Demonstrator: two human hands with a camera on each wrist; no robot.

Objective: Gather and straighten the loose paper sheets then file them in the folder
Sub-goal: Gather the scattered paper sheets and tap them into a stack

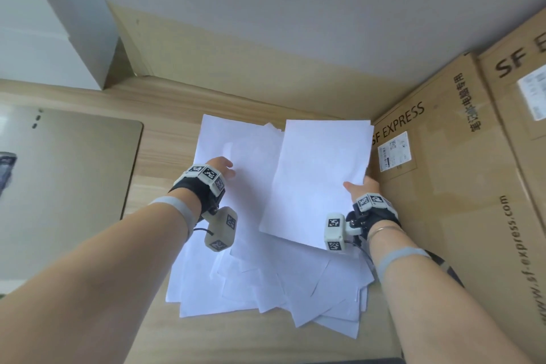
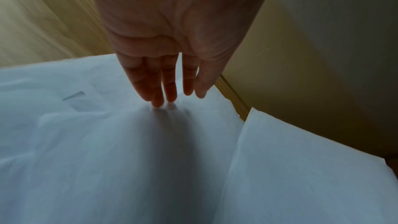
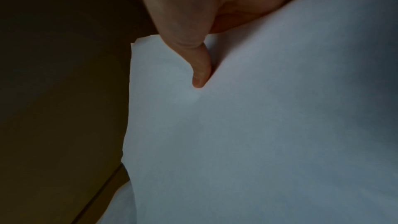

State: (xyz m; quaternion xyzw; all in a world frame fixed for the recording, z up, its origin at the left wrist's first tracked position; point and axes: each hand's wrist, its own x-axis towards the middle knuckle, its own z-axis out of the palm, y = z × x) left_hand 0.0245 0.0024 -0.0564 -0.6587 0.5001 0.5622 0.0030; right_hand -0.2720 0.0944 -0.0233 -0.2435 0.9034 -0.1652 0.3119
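A loose fan of white paper sheets [image 1: 266, 281] lies askew on the wooden desk [image 1: 165, 156]. My left hand [image 1: 221, 168] rests on the pile with straight fingers [image 2: 170, 89] pressing their tips into the top sheet [image 2: 107, 142]. My right hand [image 1: 362, 185] pinches the right edge of one white sheet [image 1: 316, 180] and holds it raised above the pile; in the right wrist view the thumb [image 3: 200, 74] lies on top of that sheet [image 3: 258, 134], and the fingers under it are hidden. A tan folder [image 1: 65, 180] lies flat at the left of the desk.
Cardboard shipping boxes [image 1: 461, 186] stand close against the right side of the papers. A tan backboard and a white wall [image 1: 295, 9] close off the far side. A white box [image 1: 59, 15] stands at the far left. Bare desk shows between folder and papers.
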